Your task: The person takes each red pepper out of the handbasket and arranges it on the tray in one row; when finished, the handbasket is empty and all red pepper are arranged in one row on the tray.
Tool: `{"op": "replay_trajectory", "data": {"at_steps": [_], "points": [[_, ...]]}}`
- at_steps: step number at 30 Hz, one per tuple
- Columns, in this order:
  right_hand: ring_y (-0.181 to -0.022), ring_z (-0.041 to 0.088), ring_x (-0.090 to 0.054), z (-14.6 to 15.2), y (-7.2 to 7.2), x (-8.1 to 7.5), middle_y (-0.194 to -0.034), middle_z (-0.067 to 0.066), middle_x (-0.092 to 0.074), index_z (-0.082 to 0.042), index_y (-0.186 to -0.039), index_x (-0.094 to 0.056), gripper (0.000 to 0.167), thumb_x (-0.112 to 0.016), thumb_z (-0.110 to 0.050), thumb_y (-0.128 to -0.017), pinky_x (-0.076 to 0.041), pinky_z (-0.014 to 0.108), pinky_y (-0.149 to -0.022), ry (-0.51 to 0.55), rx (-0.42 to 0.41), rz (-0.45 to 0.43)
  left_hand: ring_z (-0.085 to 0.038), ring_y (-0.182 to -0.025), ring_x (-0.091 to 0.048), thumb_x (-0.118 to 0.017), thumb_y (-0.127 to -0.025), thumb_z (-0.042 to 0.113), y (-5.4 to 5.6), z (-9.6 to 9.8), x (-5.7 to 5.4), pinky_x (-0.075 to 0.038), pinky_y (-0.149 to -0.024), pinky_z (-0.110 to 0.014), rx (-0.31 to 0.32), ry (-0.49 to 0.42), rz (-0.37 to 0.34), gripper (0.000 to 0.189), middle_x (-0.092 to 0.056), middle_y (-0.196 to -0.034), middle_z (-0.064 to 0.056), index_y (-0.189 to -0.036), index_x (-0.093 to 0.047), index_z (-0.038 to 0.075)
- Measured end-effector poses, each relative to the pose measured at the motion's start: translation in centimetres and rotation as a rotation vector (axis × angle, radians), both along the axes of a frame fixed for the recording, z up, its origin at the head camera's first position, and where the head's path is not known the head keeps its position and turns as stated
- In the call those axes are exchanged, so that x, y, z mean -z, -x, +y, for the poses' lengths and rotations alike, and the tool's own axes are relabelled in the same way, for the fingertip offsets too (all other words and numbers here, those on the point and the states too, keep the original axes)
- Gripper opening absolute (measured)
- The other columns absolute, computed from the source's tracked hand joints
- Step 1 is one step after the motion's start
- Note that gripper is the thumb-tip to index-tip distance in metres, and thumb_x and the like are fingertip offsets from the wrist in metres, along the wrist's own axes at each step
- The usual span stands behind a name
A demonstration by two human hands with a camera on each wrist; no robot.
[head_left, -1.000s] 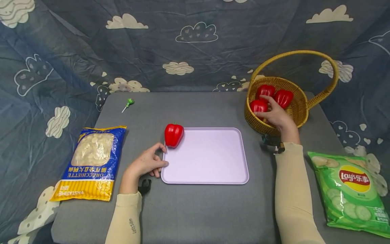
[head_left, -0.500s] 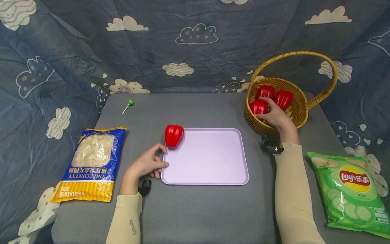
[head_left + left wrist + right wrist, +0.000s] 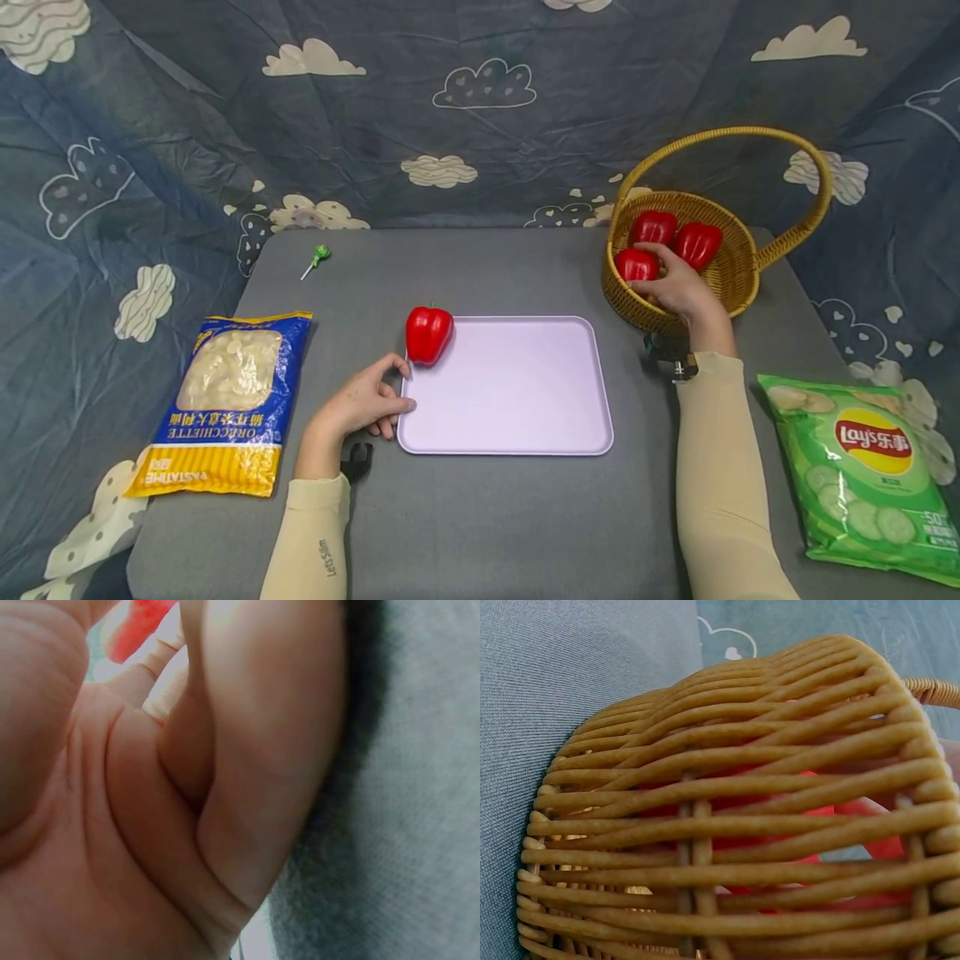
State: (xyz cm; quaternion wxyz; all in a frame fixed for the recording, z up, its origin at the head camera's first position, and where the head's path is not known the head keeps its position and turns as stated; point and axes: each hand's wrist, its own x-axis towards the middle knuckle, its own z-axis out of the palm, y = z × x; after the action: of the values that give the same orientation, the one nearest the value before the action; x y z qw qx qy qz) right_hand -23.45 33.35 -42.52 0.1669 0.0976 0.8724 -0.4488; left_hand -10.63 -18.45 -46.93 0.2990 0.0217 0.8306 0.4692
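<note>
Tray (image 3: 510,392): long axis left-right | right hand (image 3: 681,287): fingers pinching red pepper (image 3: 635,266) | left hand (image 3: 362,398): at tray's edge, pinch unclear

Tray (image 3: 517,392) in the middle, folks, flat on the table (image 3: 480,533), and a bell pepper (image 3: 429,336) sits at its far left corner! Out left of the tray lies the pasta bag (image 3: 225,400); behind it and left, the lollipop (image 3: 320,253). Swing behind and right of the tray: there's the basket (image 3: 633,307), three more peppers (image 3: 699,244) inside! Well right of the tray, slightly nearer, the chip bag (image 3: 862,475).
</note>
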Motion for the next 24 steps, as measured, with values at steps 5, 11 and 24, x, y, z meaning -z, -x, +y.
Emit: {"op": "replay_trajectory", "data": {"at_steps": [5, 11, 24], "points": [[-0.143, 0.05, -0.033, 0.0, -0.1, 0.1, -0.17, 0.029, -0.021, -0.029, -0.17, -0.017, 0.095, -0.078, -0.03, -0.097, -0.051, 0.053, -0.11, -0.005, 0.003, 0.004, -0.019, -0.052, -0.066, -0.08, -0.096, 0.023, 0.0, -0.1, 0.1, -0.053, -0.052, -0.027, 0.0, -0.001, 0.001, 0.044, -0.069, -0.072, -0.008, -0.129, -0.051, 0.019], [-0.138, 0.048, -0.039, -0.1, -0.1, 0.0, -0.168, 0.029, -0.025, -0.029, -0.169, -0.02, 0.093, -0.079, -0.032, -0.096, -0.056, 0.041, -0.097, -0.019, 0.035, 0.029, -0.019, -0.052, -0.066, -0.08, -0.096, 0.023, 0.0, 0.0, 0.1, -0.053, -0.051, -0.027, -0.002, 0.002, 0.007, 0.044, -0.069, -0.072, -0.008, -0.129, -0.052, 0.019], [-0.148, 0.053, -0.032, -0.4, -0.8, -1.0, -0.173, 0.027, -0.019, -0.028, -0.17, -0.02, 0.097, -0.081, -0.035, -0.094, -0.048, 0.064, -0.115, 0.038, 0.11, 0.076, -0.02, -0.052, -0.066, -0.08, -0.095, 0.023, -0.1, 0.1, 0.0, -0.053, -0.052, -0.027, -0.008, 0.0, 0.01, 0.044, -0.069, -0.072, -0.008, -0.129, -0.052, 0.019]]}}
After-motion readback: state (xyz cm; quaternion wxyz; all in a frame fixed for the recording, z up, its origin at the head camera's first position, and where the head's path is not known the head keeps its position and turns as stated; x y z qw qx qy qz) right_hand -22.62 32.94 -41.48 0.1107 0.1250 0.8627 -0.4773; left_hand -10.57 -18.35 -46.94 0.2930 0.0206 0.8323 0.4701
